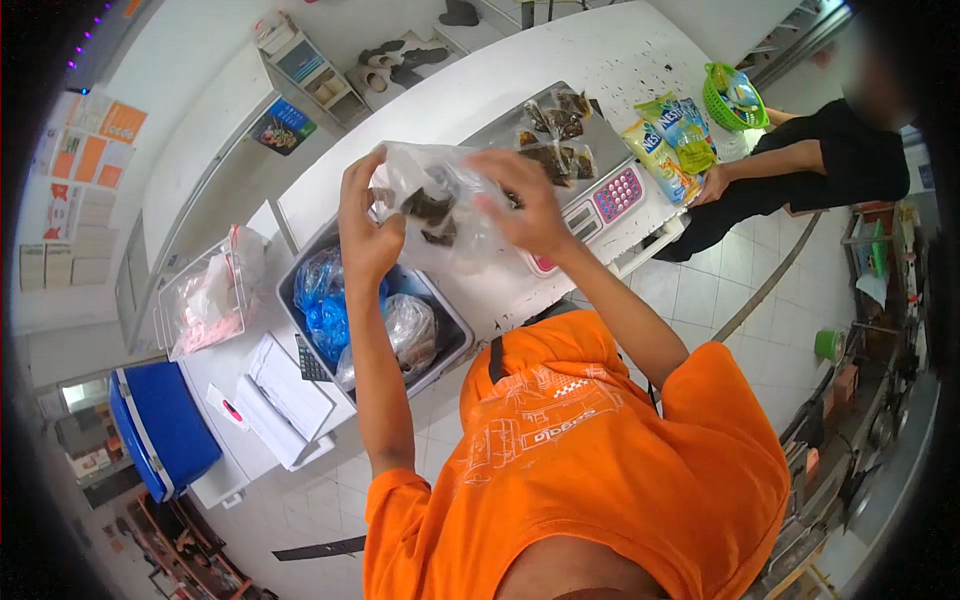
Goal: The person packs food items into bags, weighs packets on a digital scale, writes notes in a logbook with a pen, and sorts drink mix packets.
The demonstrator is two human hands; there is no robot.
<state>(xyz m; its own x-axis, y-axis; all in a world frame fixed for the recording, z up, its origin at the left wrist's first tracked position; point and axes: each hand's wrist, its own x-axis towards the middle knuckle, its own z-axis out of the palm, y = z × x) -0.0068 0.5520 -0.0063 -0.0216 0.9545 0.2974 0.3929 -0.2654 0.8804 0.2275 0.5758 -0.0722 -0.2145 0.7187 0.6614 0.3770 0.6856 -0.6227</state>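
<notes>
Because soft plastic seems unable to stand by itself, the left hand (368, 220) is gripping the clear bag (455, 235) by its edge, probably keeping it from sagging. The bag is hanging above the tabletop (485, 295), between the hands, with dark pieces (432, 210) showing through its side. Opposite, the right hand (530, 205) is touching the bag; blur is hiding whether its grip is closing on anything. Dark packets (560, 162) are lying on the scale (608, 142), where the flat plate is likely keeping them together within reach. Nearer the left arm, a grey bin (455, 348) is holding blue bags (328, 322), its walls presumably stopping them from slipping about. Beyond the scale, a co-worker's hand (712, 185) is resting beside bright packages (672, 135).
</notes>
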